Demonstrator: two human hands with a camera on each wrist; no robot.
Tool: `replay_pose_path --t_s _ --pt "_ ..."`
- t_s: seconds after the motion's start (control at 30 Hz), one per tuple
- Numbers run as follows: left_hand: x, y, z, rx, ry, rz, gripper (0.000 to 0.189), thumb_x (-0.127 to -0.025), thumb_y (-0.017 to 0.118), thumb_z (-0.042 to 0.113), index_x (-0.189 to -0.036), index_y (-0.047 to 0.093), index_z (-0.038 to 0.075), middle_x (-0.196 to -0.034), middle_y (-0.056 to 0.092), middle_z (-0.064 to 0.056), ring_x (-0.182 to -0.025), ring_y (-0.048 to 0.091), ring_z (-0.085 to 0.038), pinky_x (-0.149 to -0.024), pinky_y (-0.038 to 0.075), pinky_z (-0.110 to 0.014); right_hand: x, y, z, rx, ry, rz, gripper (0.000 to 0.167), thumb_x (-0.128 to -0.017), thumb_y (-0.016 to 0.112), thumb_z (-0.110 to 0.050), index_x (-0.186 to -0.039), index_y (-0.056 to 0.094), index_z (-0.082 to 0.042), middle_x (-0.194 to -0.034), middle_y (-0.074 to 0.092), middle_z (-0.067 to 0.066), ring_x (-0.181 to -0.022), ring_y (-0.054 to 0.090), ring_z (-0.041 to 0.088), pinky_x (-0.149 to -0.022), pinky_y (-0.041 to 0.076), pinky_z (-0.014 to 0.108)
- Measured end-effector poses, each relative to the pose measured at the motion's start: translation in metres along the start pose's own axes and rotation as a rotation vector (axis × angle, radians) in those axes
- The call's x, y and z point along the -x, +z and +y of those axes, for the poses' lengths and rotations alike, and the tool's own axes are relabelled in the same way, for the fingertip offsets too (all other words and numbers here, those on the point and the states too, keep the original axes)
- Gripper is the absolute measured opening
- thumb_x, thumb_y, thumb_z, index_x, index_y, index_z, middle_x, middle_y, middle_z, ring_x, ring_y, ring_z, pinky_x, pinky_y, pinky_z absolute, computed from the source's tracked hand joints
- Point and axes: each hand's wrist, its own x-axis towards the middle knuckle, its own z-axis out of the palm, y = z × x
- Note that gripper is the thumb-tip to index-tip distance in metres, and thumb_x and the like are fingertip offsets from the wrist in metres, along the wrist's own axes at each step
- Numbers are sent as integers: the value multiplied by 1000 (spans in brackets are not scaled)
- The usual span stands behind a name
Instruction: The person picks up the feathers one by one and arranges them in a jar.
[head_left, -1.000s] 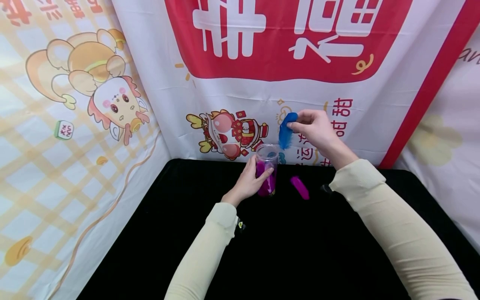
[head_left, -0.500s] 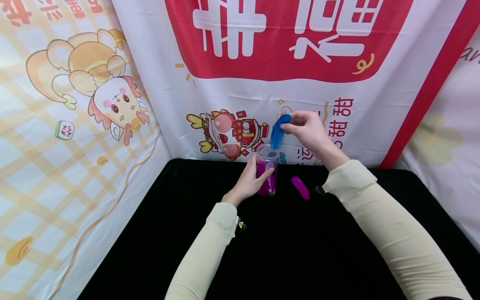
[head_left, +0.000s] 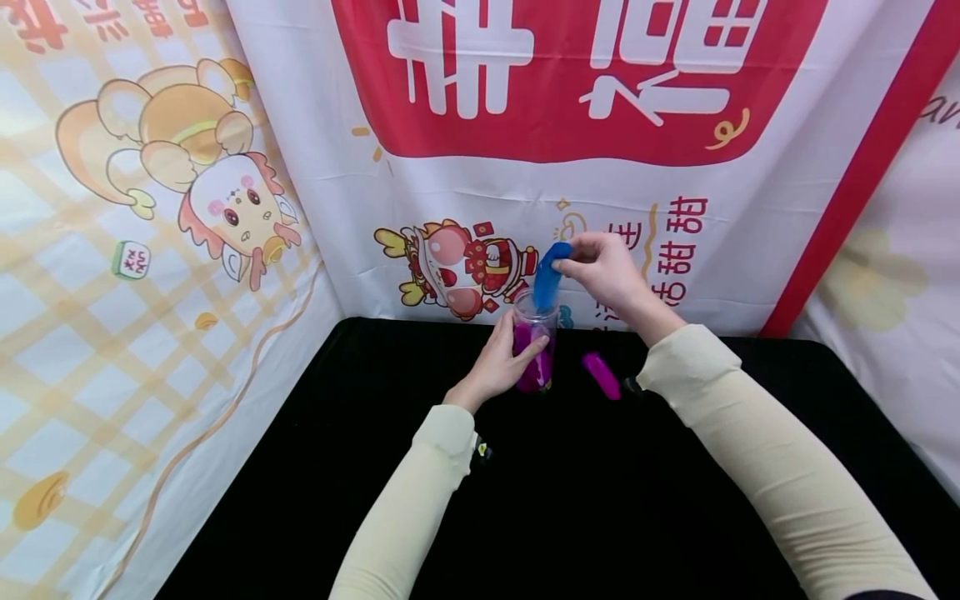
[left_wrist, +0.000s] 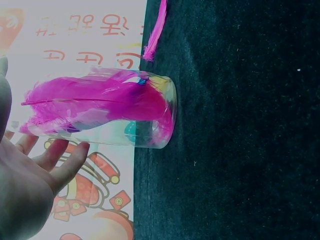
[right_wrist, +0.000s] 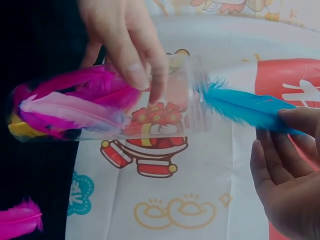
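My left hand [head_left: 495, 365] grips a clear plastic jar [head_left: 545, 323] around its side, keeping it upright near the table's back edge. Inside the jar, several magenta feathers [left_wrist: 100, 100] are packed together with a pale pink feather [right_wrist: 70, 111] and a bit of yellow [right_wrist: 26, 129]. Between thumb and fingertips, my right hand [head_left: 606, 265] pinches a blue feather [head_left: 551, 275] above the jar. The feather's fluffy lower end is right at the open mouth, as the right wrist view shows.
One loose magenta feather [head_left: 602, 376] lies on the black table [head_left: 570, 500], right of the jar. Printed cloth hangs behind the table [head_left: 450, 183] and along the left side [head_left: 112, 350].
My right hand has carried the blue feather left and down, from beside the jar to its mouth. The left hand and the jar have stayed in place.
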Motion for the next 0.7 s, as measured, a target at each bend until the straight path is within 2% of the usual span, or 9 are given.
replay_pose_path --t_s 0.27,0.47,0.7 --pt "0 0 0 10 -1 -12 75 -102 55 56 -159 22 20 -153 37 -9 -141 41 -26 -117 35 -52 -2 9 7 102 -45 -39 14 -98 71 -11 -108 74 -2 -101 73 15 -93 68 25 -87 57 41" --pt "0 -1 0 30 -5 -18 80 -100 54 62 -161 19 22 -154 36 -8 -142 41 -26 -117 34 -51 0 13 10 175 -50 -67 14 -97 71 -11 -107 75 -2 -100 73 14 -93 67 25 -83 55 41" --pt "0 -1 0 38 -11 -12 80 -100 55 60 -162 18 23 -156 34 -8 -144 38 -26 -118 33 -52 0 16 17 203 -84 -129 13 -98 71 -11 -106 75 -3 -102 74 14 -92 68 26 -82 55 40"
